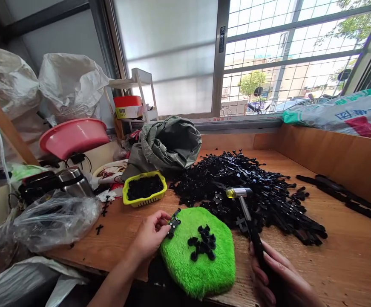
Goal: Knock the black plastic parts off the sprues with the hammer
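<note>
Head view: on the bench (338, 268), the yellow basket (147, 202) stands just beyond the left hand (150, 234), probably to keep its black contents within reach. The left fingers are clamped, thumb against forefinger, on a jointed black part (174, 223) at the left edge of the green cushion (191, 273), apparently steadying it against something soft. Black pieces (203, 244) cluster mid-cushion, seemingly for easy picking between the hands. Behind and to the right spreads the heap of black parts (233, 175), likely set there to be near both hands. The right hand (276, 268) has its fingers wrapped around the handle of the hammer (251, 228), head upward, a grip that seems to leave the head free. Counted left to right: one basket, one clamped part, one cushion, one hammer; the basket's contents, the clustered pieces and the heap overlap too much to count.
</note>
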Demonstrator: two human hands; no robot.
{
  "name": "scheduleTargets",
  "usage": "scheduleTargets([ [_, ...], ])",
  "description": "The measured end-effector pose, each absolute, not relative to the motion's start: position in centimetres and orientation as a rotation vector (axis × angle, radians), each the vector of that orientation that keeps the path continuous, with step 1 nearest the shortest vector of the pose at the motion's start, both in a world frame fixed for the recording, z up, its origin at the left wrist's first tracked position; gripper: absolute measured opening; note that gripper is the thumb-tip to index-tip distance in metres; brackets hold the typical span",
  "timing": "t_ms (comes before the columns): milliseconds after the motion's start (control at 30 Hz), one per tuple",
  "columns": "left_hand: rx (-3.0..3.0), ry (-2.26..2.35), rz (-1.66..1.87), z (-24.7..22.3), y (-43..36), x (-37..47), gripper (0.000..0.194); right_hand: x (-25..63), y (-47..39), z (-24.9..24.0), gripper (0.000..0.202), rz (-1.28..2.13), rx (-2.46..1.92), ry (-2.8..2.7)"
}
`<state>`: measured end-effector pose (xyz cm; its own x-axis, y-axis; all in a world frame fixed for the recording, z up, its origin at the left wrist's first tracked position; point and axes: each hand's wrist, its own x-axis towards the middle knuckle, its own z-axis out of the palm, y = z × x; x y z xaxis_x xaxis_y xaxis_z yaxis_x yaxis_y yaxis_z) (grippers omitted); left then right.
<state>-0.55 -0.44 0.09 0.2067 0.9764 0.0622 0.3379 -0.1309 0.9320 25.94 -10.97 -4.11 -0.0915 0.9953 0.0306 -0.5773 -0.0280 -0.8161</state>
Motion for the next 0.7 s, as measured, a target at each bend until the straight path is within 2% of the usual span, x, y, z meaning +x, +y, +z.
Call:
scheduleTargets([
  [100, 1.836, 1.37, 0.907, -0.4, -0.2, -0.5, 0.015, 26.0, -10.9, -4.0, 0.019, 1.507, -0.684, -0.813],
  [267, 2.206, 1.472, 1.1, 0.8, -1.0, 0.2, 0.012, 26.0, -10.8, -4.1, 0.018, 1.505, -0.672, -0.823],
  [500, 2.373, 1.244, 0.665, 2.8, -1.9, 3.4, 0.009, 26.1, -10.8, -4.0, 0.021, 1.501, -0.673, -0.862],
  [700, 2.262, 1.426, 0.683, 1.5, -0.3, 4.1, 0.011, 25.9, -11.0, -4.0, 0.019, 1.484, -0.667, -0.866],
])
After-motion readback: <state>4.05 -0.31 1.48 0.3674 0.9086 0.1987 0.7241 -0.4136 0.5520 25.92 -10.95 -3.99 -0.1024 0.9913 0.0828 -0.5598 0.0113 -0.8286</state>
